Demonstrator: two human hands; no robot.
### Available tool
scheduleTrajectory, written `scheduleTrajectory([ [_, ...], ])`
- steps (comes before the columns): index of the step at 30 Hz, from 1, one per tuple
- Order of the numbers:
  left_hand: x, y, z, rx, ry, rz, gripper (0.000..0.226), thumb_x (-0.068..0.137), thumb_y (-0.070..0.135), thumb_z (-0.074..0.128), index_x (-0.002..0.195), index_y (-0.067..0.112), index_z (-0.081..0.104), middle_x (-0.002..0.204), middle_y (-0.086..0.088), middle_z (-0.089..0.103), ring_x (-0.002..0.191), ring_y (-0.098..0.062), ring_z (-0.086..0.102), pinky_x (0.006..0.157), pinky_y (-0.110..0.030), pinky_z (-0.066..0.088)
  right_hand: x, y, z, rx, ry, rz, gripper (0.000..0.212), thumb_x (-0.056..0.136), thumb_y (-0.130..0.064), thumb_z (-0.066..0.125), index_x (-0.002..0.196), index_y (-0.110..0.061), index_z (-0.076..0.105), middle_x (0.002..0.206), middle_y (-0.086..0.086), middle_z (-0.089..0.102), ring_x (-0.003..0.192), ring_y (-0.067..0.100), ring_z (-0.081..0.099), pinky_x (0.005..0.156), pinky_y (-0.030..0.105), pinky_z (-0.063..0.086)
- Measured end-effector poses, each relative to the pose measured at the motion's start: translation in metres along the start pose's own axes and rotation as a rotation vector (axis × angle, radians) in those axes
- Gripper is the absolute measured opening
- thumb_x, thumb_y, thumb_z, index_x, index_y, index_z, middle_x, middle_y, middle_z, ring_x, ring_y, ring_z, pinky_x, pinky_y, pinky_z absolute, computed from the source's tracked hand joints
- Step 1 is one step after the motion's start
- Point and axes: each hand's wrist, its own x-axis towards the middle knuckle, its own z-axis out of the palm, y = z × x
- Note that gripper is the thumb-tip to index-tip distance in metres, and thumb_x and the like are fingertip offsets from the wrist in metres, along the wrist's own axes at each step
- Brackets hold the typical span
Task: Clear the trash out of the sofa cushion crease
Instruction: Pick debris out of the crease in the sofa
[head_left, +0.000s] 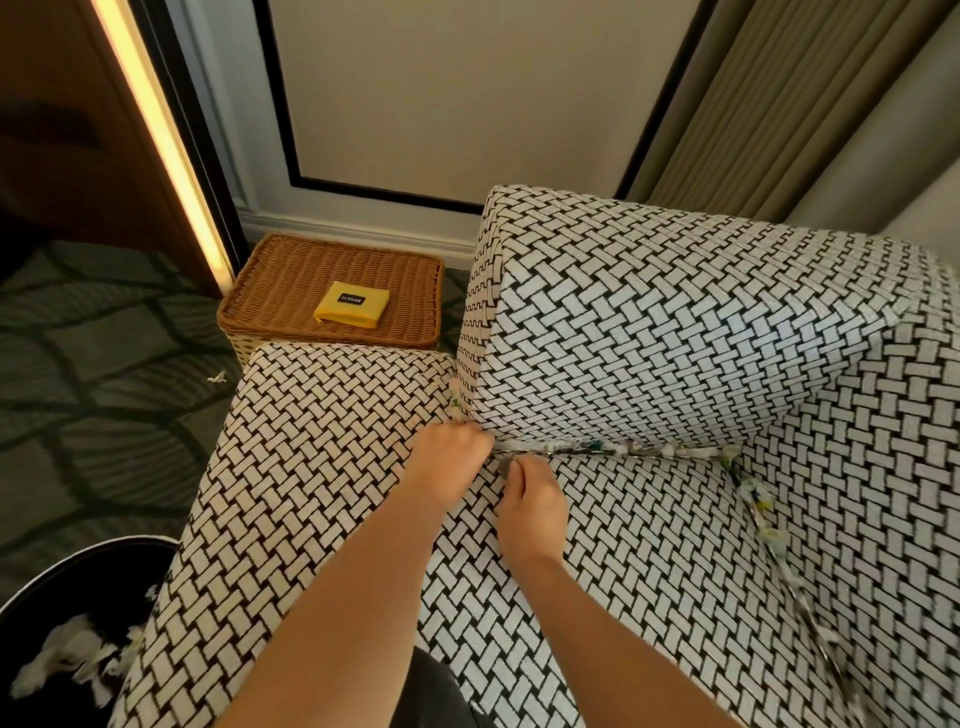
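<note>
Patterned sofa (675, 322), black-and-white weave cover, seen from above. Trash (597, 448): crumpled paper and wrapper scraps, white with touches of green and yellow, wedged along the back crease between seat cushion (623, 545) and backrest; more scraps (758, 506) down the right-side crease beside the armrest; a small bit (456, 402) in the corner by the left armrest. Left hand (449, 457): curled shut at the left end of the back crease, fingers hidden against the fabric, contents impossible to tell. Right hand (535, 496): just beside it, fingers pinched closed on a small greyish scrap at the crease line. Dark bin (67, 587) at lower left, next to the sofa, already holding white paper scraps (72, 654). One stray scrap (217, 377) on the carpet. Wicker basket (332, 291) with yellow pouch (349, 310) beyond the armrest, apart from the work. Progress, judged: early to middle; some trash binned, most of the back crease and all of the right crease left to clear.
</note>
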Motion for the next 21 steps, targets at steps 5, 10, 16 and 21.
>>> scheduleTrajectory([
  [5,-0.004,0.000,-0.002,-0.134,0.111,-0.019,0.015,0.095,0.015,0.050,0.104,0.016,0.061,0.098,0.001,0.064,0.086,-0.016,0.064,0.072,-0.028,0.053,0.003,-0.003,-0.006,0.070,-0.029,0.062,0.017,0.096,-0.012,0.045,0.084,-0.010,0.057,0.069,-0.008,0.048,0.054,-0.002,0.040,0.052,0.009,0.040],
  [10,-0.041,-0.012,-0.006,-0.484,0.054,-0.249,0.018,0.095,0.029,0.047,0.095,0.018,0.062,0.079,0.010,0.058,0.064,-0.009,0.053,0.056,-0.019,0.040,-0.015,-0.009,-0.007,0.072,-0.122,0.073,0.023,0.097,-0.019,0.043,0.076,-0.014,0.051,0.069,-0.003,0.051,0.052,0.004,0.040,0.042,0.015,0.034],
  [16,-0.100,-0.013,-0.035,-1.213,0.064,-0.736,0.019,0.097,0.015,0.043,0.094,0.007,0.060,0.074,-0.008,0.064,0.049,-0.006,0.061,0.049,-0.019,0.048,-0.035,-0.040,-0.012,0.287,-0.280,0.144,0.034,0.097,-0.018,0.039,0.063,-0.019,0.043,0.058,-0.005,0.040,0.050,0.008,0.031,0.042,0.015,0.028],
  [21,-0.127,-0.017,-0.054,-1.378,0.171,-0.857,0.020,0.095,0.011,0.046,0.088,0.003,0.063,0.067,-0.007,0.062,0.053,-0.012,0.056,0.045,-0.016,0.042,-0.037,-0.091,-0.009,0.402,-0.537,0.152,0.031,0.095,-0.010,0.040,0.066,-0.010,0.053,0.058,0.000,0.049,0.054,0.013,0.042,0.049,0.025,0.040],
])
